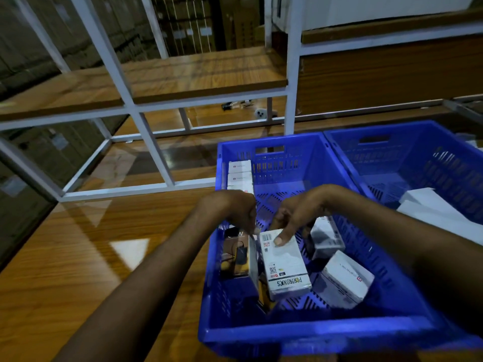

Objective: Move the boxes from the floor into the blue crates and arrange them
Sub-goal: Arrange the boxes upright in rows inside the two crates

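A blue crate point(313, 331) stands on the wooden floor just in front of me. Inside it my right hand point(298, 215) pinches the top of a white Portronics box point(285, 265). My left hand point(232, 207) grips the top edge of a dark box with a yellow picture point(236, 254) that stands against the crate's left wall. Two more white boxes point(345, 280) point(326, 237) lie loose and tilted on the crate's right side. A row of white boxes point(240, 176) stands along its far left wall.
A second blue crate point(386, 131) stands to the right, with white boxes point(439, 210) in it. White metal shelving point(146, 134) with wooden boards rises behind the crates. Small objects point(260, 113) lie under the shelf. Glossy wooden floor point(91, 257) spreads to the left.
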### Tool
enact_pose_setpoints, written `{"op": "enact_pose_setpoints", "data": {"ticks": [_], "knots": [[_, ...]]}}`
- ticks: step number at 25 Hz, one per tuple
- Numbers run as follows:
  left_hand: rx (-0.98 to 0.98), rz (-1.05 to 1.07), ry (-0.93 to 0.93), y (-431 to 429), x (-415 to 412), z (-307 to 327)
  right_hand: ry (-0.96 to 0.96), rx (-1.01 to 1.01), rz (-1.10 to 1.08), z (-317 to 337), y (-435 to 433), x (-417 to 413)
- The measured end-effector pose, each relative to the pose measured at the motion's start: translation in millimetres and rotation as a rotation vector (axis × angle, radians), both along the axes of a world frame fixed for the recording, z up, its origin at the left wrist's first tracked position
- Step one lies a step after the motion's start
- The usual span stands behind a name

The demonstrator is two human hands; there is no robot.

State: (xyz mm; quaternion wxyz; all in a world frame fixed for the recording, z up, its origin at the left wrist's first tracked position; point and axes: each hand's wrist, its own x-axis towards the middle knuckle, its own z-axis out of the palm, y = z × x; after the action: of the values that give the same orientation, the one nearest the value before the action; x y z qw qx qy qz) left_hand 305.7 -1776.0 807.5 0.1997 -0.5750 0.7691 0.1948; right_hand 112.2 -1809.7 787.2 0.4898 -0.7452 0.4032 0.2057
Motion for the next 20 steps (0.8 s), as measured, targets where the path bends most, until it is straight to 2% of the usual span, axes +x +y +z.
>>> {"op": "enact_pose_setpoints", "data": {"ticks": [7,10,14,17,20], "knots": [[0.167,-0.026,0.129,18.4,-0.2,-8.9,0.009,0.076,-0.005,-7.7,7.2,-11.8],[0.142,-0.062,0.190,23.5,0.3,-4.5,-0.054,0.065,-0.073,1.2,3.8,-19.9],[0.060,0.014,0.399,24.5,2.2,6.1,-0.175,0.033,-0.200,22.4,-2.3,-34.7],[-0.031,0.114,0.562,24.4,-0.7,11.0,-0.278,-0.053,-0.213,41.2,-1.7,-42.5],[0.058,0.242,0.744,25.0,-6.3,10.6,-0.326,-0.252,-0.257,46.6,2.0,-41.9]]}}
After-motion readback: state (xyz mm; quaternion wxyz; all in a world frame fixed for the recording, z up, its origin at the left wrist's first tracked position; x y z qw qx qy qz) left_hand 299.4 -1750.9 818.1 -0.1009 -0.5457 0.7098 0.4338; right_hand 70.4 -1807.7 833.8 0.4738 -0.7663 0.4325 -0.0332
